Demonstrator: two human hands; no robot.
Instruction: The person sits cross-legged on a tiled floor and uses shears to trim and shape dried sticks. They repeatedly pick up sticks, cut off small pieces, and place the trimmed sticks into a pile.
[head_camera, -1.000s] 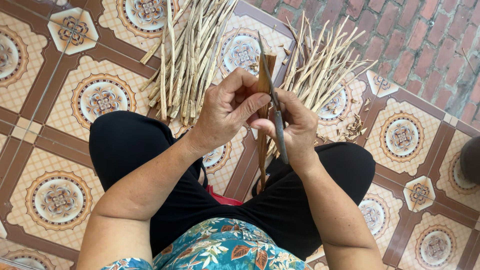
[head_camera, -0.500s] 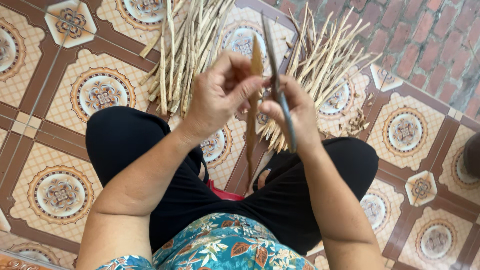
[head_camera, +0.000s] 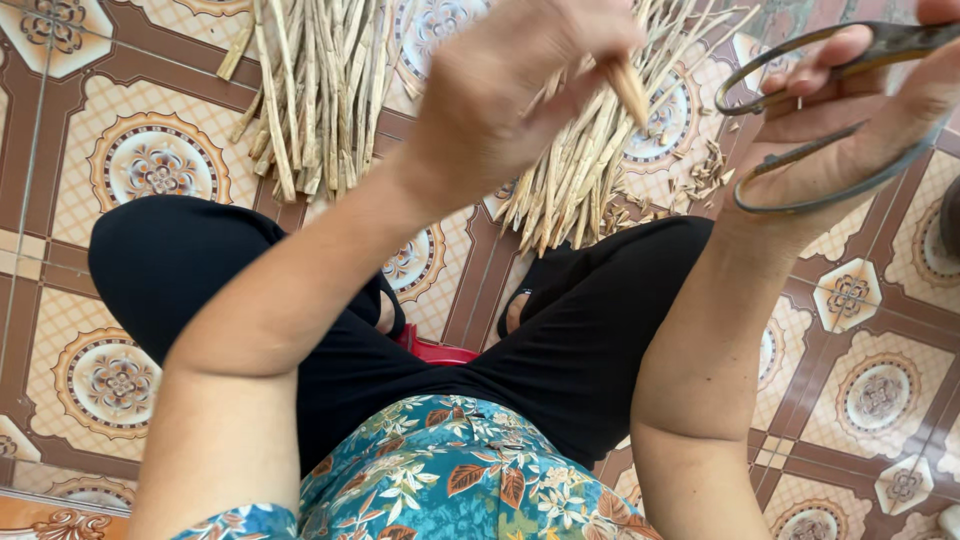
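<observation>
The left hand (head_camera: 500, 90) pinches one thin, dry stick (head_camera: 628, 88) near its tip, raised above the lap; it looks light, stiff and brittle, best gripped close to the end. The right hand (head_camera: 860, 110) grasps one pair of scissors (head_camera: 800, 85). Two stick piles (head_camera: 310, 90) lie on the tiled floor (head_camera: 140, 170).

A floor (head_camera: 150, 165) of patterned tiles, cream with brown borders and round flower medallions, lies in even daylight; a red stool (head_camera: 437, 352) stands on it.
</observation>
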